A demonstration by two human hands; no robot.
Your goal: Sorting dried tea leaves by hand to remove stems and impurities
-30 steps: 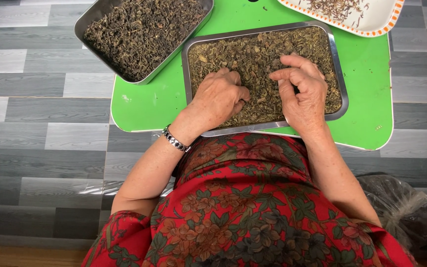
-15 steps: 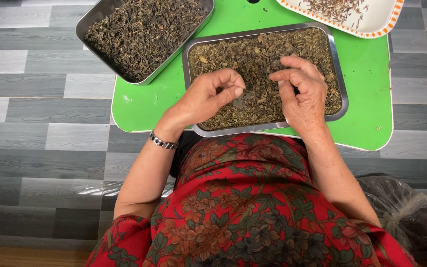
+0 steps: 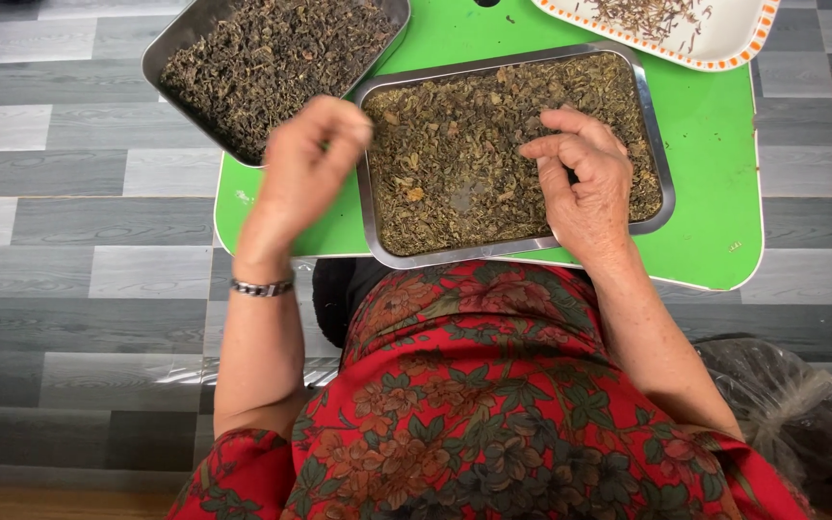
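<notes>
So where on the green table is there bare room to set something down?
The green table is bare along its right side, between the middle steel tray and the table edge, below the white dish. A smaller bare patch sits at the near-left corner, partly under the left hand. The far-left is crowded by the dark-leaf tray.

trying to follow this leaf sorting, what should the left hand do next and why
Probably carry on over the darker tray and open the fingers there. The left hand is bunched as if pinching leaves, though none show, and sits between the two metal trays, while the right hand rests in the near tray.
</notes>
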